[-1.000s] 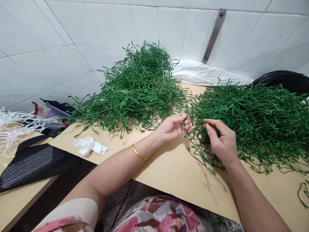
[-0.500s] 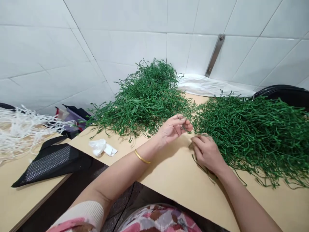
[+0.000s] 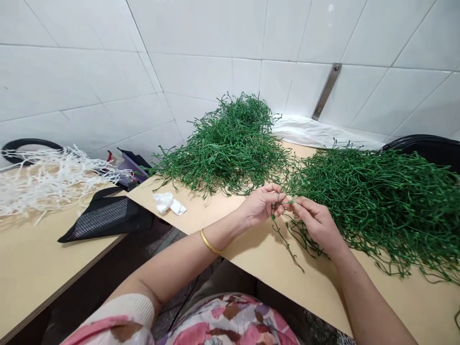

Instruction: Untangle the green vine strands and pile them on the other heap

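My left hand [image 3: 261, 205], with a gold bangle on its wrist, is closed on a thin green cord [image 3: 287, 245] and has a loop of it about the fingertips. A length of cord dangles below these fingers to the tabletop. My right hand [image 3: 316, 224] pinches green cord close by, thumb against forefinger, and the fingertips of both hands nearly meet. Whether they grip one cord or two, I cannot tell. More green strands [image 3: 305, 239] lie under the right hand. Behind both hands rises a heap of knotted green cords [image 3: 230, 148].
A second green heap [image 3: 373, 201] covers the right side of the tan table [image 3: 273, 282]. Crumpled white tissue [image 3: 168, 203] lies left of my arm. Across a gap, another table holds white cords [image 3: 61, 177] and a black mesh pouch [image 3: 104, 218]. A tiled wall [image 3: 208, 33] stands behind.
My hands have come together, the right one's fingertips now meeting the cord by the left. A strand now hangs below the left hand. The view has shifted slightly leftward.
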`<state>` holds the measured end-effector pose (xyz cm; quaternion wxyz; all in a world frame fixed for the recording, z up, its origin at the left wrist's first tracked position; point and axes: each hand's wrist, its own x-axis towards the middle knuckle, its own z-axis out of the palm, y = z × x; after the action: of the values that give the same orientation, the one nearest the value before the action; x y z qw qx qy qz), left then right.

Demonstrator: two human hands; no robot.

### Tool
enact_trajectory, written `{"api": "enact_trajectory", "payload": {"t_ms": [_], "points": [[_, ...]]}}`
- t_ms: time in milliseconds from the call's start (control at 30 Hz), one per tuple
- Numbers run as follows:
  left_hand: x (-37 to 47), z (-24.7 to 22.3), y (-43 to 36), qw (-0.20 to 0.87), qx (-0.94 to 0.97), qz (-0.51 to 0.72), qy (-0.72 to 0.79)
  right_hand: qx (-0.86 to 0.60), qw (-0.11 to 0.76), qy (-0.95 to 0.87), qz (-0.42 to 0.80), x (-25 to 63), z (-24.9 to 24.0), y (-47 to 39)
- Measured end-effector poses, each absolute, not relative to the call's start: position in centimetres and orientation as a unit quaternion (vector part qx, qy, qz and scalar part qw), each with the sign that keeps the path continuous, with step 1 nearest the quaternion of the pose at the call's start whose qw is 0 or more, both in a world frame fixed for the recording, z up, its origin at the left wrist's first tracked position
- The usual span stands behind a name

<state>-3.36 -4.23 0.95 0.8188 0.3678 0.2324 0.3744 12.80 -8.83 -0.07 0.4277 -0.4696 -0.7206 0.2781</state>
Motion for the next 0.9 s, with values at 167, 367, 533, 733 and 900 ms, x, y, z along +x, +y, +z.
{"api": "enact_trajectory", "payload": {"t_ms": [167,367,533,733,900], "points": [[-2.2,-0.8,-4.3,0.81,0.388,0.362,0.251,-0.481,0.516,-0.559,0.436,12.7,-1.1,-8.1],[-1.4,-1.2,-3.3,0.813,0.399,0.326,0.273,-0.445,0.582,-0.42,0.535,12.2,-1.2,-7.7],[-0.9,-1.1,-1.9,0.845,0.313,0.349,0.259,-0.463,0.629,-0.419,0.463,12.0,-1.1,-7.6],[-0.1,-1.1,-2.0,0.839,0.288,0.375,0.267,-0.471,0.672,-0.379,0.428,12.1,-1.7,-7.0],[-0.7,-1.1,-1.8,0.802,0.322,0.431,0.259,-0.501,0.655,-0.367,0.43,12.3,-1.6,-7.0]]}}
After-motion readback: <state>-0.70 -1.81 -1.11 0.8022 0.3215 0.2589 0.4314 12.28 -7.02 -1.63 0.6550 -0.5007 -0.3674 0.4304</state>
